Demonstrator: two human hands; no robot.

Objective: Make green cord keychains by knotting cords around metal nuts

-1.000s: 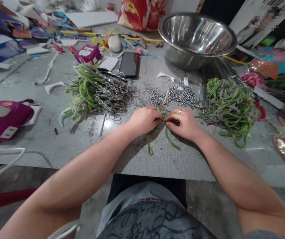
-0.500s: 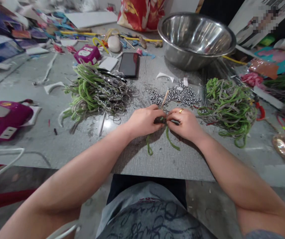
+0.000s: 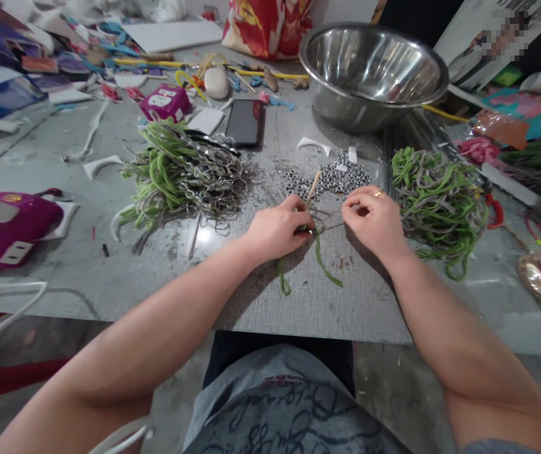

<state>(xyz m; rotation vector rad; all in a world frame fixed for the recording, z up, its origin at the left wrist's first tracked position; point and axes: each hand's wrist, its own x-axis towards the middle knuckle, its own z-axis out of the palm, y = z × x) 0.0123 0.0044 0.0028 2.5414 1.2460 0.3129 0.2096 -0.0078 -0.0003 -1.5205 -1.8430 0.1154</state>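
Observation:
My left hand (image 3: 282, 228) is closed, pinching a green cord (image 3: 325, 265) low over the table; one end hangs right and a loop droops below the hand. A thin wooden stick (image 3: 314, 187) sticks up beside its fingers. To the right, my right hand (image 3: 373, 221) pinches thin grey-brown strands (image 3: 335, 221) stretched between the two hands. Just beyond the hands lie many small silver beads (image 3: 341, 180). A heap of green and grey cords (image 3: 438, 202) lies right of my right hand. Left of my left hand is a bundle of green cords with metallic strands (image 3: 180, 176).
A steel bowl (image 3: 374, 75) stands at the back right, beside a red bag (image 3: 268, 28). A phone (image 3: 244, 123) and a purple device (image 3: 166, 102) lie behind the left bundle. Another purple device (image 3: 19, 227) is at far left. Scraps clutter the back left.
My right hand has moved right, away from my left hand, drawing thin strands out between them. My left hand stays nearly in place with the green cord.

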